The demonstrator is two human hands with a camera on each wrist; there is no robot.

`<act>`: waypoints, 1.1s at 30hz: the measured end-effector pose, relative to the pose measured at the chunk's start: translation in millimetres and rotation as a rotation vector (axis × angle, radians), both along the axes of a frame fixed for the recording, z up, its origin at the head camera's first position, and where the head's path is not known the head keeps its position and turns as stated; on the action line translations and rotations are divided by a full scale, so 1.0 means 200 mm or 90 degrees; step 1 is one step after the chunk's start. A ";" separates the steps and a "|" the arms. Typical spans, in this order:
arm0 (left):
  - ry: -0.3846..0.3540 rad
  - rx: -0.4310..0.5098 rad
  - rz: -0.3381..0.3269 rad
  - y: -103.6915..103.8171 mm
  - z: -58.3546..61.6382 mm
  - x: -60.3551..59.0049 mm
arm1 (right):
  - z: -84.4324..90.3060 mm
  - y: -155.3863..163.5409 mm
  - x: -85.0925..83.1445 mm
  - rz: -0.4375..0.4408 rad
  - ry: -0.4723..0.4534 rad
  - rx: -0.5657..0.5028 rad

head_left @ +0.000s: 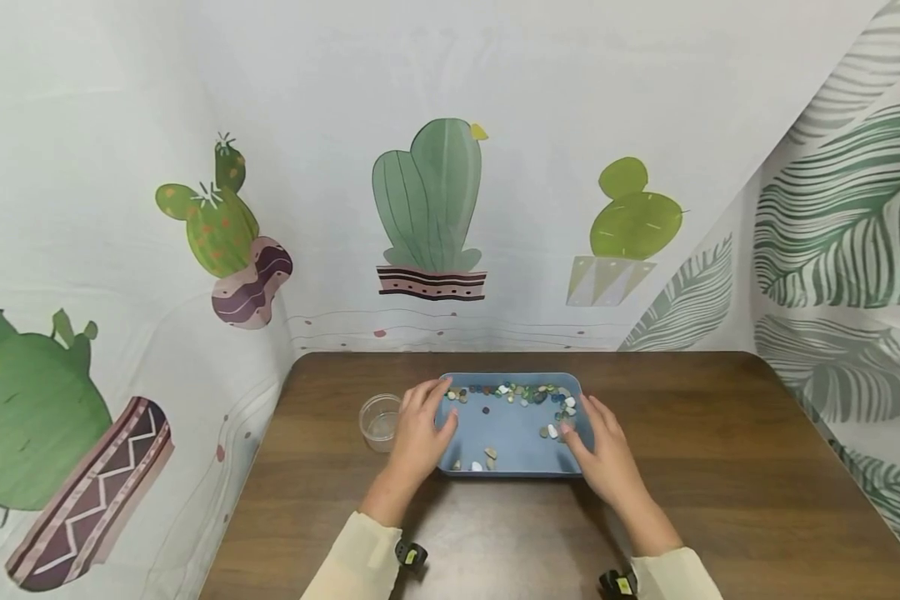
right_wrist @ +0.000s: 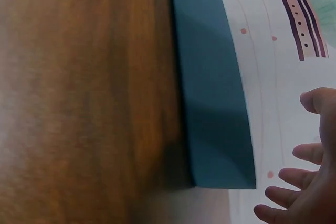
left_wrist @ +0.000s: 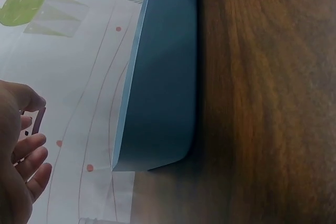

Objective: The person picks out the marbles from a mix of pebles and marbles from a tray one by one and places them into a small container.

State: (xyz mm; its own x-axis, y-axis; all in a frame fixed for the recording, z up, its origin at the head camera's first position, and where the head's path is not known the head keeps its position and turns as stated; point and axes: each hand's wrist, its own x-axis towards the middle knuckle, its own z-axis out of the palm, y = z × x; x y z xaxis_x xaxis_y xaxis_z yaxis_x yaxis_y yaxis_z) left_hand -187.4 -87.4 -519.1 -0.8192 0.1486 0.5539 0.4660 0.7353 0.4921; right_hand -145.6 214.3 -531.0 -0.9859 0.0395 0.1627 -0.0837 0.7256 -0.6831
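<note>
A blue rectangular tray lies on the table with several small stones in it. Green, blue and brown stones line its far side, with white ones near the right corner. A few pale pebbles lie near the front edge, and one dark stone sits alone. My left hand is over the tray's left rim, its fingers loosely bent and holding nothing. At the right rim, my right hand has its fingers spread and nothing gripped. Contact with the rim cannot be made out.
Just left of my left hand stands a clear round container. The brown wooden table extends around the tray on both sides. Behind it hangs a white cloth printed with cacti and leaves.
</note>
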 end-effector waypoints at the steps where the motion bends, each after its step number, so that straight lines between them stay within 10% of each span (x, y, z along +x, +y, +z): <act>1: -0.006 0.002 -0.003 0.00 0.00 0.00 | -0.01 0.01 0.00 -0.001 -0.006 -0.006; 33: -0.203 -0.106 -0.066 0.11 -0.06 -0.11 | -0.30 0.13 0.06 0.058 0.027 -0.153</act>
State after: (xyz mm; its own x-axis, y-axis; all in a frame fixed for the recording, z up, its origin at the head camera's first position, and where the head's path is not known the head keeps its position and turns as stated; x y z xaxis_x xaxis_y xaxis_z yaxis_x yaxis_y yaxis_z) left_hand -210.1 -65.1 -531.0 -0.9225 0.3065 0.2346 0.3850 0.7743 0.5022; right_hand -133.5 241.2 -590.9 -0.9798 -0.0069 0.2001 -0.1731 0.5307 -0.8297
